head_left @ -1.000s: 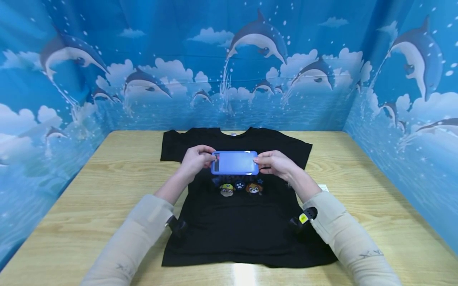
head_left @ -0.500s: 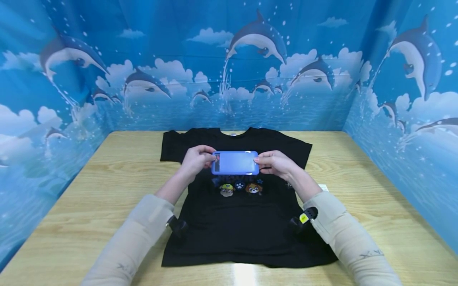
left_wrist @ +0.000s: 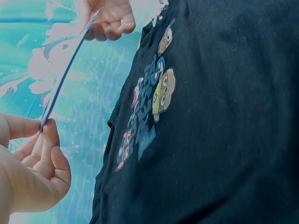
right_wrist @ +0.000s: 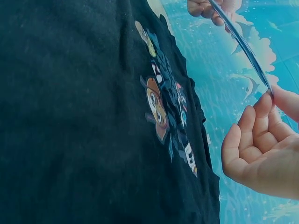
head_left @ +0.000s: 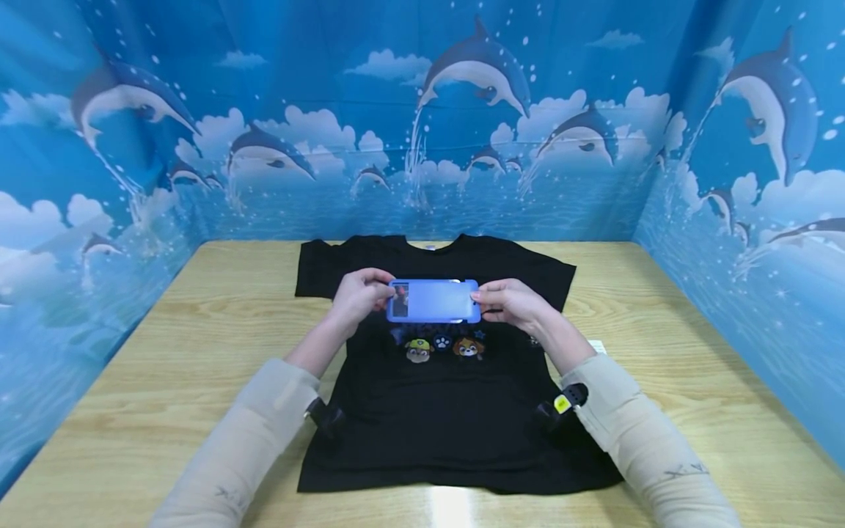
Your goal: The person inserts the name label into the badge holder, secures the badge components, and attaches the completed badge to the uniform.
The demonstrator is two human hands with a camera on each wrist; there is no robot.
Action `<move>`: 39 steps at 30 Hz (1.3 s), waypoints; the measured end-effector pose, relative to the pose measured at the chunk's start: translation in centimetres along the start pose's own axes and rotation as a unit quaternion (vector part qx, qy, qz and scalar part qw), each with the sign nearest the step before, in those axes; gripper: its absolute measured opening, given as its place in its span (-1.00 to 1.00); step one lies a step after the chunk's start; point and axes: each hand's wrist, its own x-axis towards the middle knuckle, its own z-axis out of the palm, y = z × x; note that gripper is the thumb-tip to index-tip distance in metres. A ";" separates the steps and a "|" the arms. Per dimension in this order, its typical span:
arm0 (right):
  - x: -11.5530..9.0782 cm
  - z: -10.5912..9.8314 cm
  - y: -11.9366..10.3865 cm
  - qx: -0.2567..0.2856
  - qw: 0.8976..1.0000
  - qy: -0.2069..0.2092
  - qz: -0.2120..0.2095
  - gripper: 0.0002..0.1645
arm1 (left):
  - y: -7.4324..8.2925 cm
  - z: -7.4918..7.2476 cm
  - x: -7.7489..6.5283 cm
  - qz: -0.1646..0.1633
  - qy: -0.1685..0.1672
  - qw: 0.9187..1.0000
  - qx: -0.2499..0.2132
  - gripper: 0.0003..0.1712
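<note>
A flat, thin blue rectangular case (head_left: 436, 301) with rounded corners is held level above the shirt's chest print in the head view. At its left end is a dark strip with a bit of red. My left hand (head_left: 359, 297) pinches that end between thumb and forefinger. On the opposite end, my right hand (head_left: 511, 302) pinches with thumb and fingertips. Both wrist views show the case edge-on, its thin edge (left_wrist: 63, 79) rising from my left fingertips. Beneath lies a black T-shirt (head_left: 449, 418), spread flat with its neckline away from me and cartoon dog faces (head_left: 469, 348) on the front.
The shirt lies on a light wood table (head_left: 198, 352). A small white tag (head_left: 597, 346) shows by my right forearm. Blue dolphin-print curtains (head_left: 264, 88) enclose the back and both sides. Each wrist wears a camera on a dark strap (head_left: 573, 396).
The case's ends are slightly farther apart than before, and its dark strip at the left end has widened. My hands have spread apart a little; the shirt has stayed in place.
</note>
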 end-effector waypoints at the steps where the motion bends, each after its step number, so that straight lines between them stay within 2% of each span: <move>1: 0.0 -0.1 0.0 0.001 1.000 0.002 0.000 -0.81 | -0.1 -0.1 0.0 0.000 0.004 1.000 -0.001 -0.72; 12: -0.1 -1.7 0.2 0.002 1.000 0.004 0.006 -0.84 | -0.4 -1.2 0.2 0.007 0.021 1.000 -0.010 -0.71; 19: -0.6 -2.4 0.1 0.004 1.000 0.011 0.009 -0.82 | -0.5 -1.9 0.2 0.000 0.033 0.999 0.002 -0.71; 28: -0.8 -2.6 0.3 0.007 1.000 0.010 0.014 -0.83 | -0.7 -2.2 0.2 -0.012 0.038 0.999 -0.012 -0.72; 39: -0.8 -2.7 0.3 0.013 1.000 0.005 0.011 -0.82 | -0.5 -2.1 0.0 0.000 0.032 0.999 -0.006 -0.70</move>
